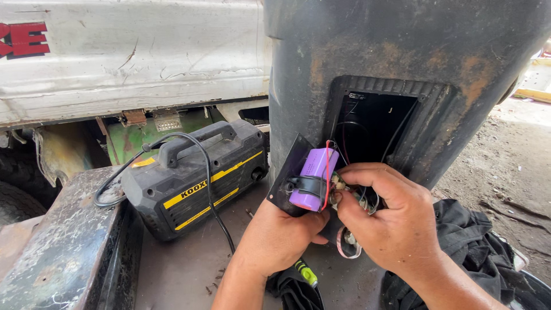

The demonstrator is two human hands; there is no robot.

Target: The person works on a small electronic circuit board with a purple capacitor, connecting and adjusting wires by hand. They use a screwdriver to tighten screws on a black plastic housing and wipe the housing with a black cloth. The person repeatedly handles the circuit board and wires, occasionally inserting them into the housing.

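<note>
**Wiring a cell at the hatch**

Holding a black plate (285,183) with a purple cell (313,178) strapped on, the left hand (275,238) grips from below. Right hand (390,221) fingers pinch the wires (338,185) beside it. The next move likely needs fine fingertip control. The open hatch (373,123) in the grey housing (402,46) holds loose wires only.

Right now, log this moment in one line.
left hand: holds plate with purple cell | right hand: fingers on wires | housing open

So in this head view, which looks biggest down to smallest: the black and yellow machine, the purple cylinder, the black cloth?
1. Black and yellow machine
2. Black cloth, though partly cut off and nearer the camera, so unsure against the machine
3. Purple cylinder, plainly smallest
</note>
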